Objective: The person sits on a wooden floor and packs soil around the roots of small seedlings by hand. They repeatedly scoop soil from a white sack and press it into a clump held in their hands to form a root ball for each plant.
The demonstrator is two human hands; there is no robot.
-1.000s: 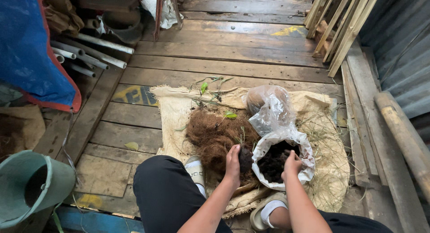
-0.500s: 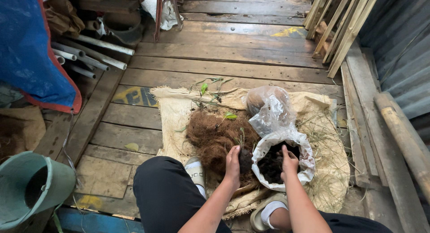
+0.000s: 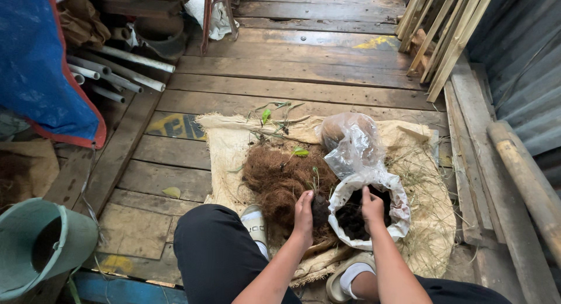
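Just right of the left hand (image 3: 304,207), one white bag of dark soil (image 3: 365,213) is seen, into which the right hand (image 3: 371,202) has been lowered since a second ago, fingers curled, grip unclear. A dark root clump (image 3: 319,207) is cupped by the left hand. One fibre heap (image 3: 280,178), one clear bag (image 3: 350,141).

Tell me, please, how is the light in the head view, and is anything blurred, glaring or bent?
Head view: soft, even daylight, no hard shadows; mild sheen on the clear bag; the soil inside the white bag is too dark for detail; left hand and right hand are sharp, without motion blur; the wide lens bends the planks toward the frame edges.
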